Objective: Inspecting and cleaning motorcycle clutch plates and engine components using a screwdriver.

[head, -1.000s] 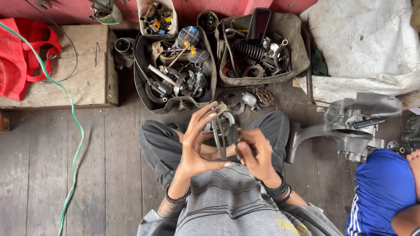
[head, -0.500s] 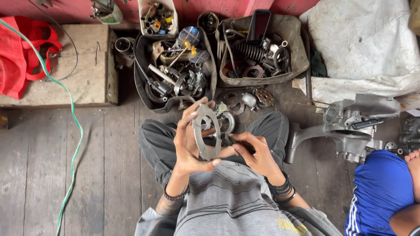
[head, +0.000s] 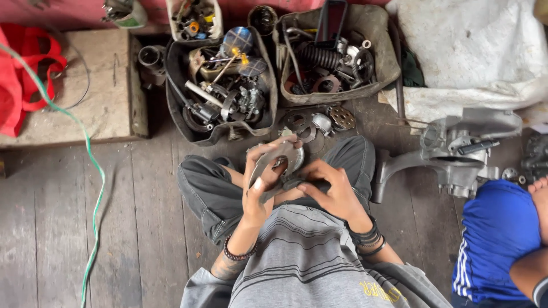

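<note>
Overhead view of a person seated cross-legged on a plank floor point(head: 85, 228). The left hand point(head: 260, 191) holds a flat, ring-shaped metal plate point(head: 274, 162) raised on edge above the lap, its grip pinching the plate between thumb and fingers. The right hand point(head: 331, 191) lies just beside it, fingers curled around a small dark part point(head: 294, 183) that touches the plate's lower edge; how tightly this grip closes cannot be told. Ahead of the knees stand two open tubs: a dark tub point(head: 177, 108) of mixed metal parts and a grey tub point(head: 377, 68) of springs and discs. A grey engine casing point(head: 456, 154) rests to the right, near another person's blue shirt point(head: 496, 234). A green cord point(head: 91, 165) crosses the floor at left.
</note>
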